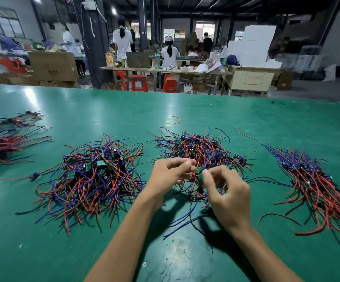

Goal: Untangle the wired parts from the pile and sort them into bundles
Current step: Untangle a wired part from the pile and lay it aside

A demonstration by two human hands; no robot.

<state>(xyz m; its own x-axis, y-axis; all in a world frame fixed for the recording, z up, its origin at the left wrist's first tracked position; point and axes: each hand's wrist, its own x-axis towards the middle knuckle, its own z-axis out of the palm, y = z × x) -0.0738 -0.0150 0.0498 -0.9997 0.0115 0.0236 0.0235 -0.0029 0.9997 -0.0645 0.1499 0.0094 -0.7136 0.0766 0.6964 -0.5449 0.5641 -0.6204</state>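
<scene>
A tangled pile (pixel 201 147) of small green circuit boards with red, blue and black wires lies just beyond my hands. A second tangled pile (pixel 95 171) sits to the left of it. My left hand (pixel 169 174) and my right hand (pixel 224 192) meet above the near edge of the middle pile. Both pinch the same wired part (pixel 198 174), a small green board whose wires trail down between my wrists. A combed-out bundle (pixel 318 184) of parts lies at the right, its wires running toward me. Another sorted bundle (pixel 4 145) lies at the far left.
The green table (pixel 185 257) stretches wide around the piles. A loose red wire (pixel 177 120) lies beyond the middle pile. Behind the table's far edge stand work benches, red stools, cardboard boxes, white boxes and several people with their backs turned.
</scene>
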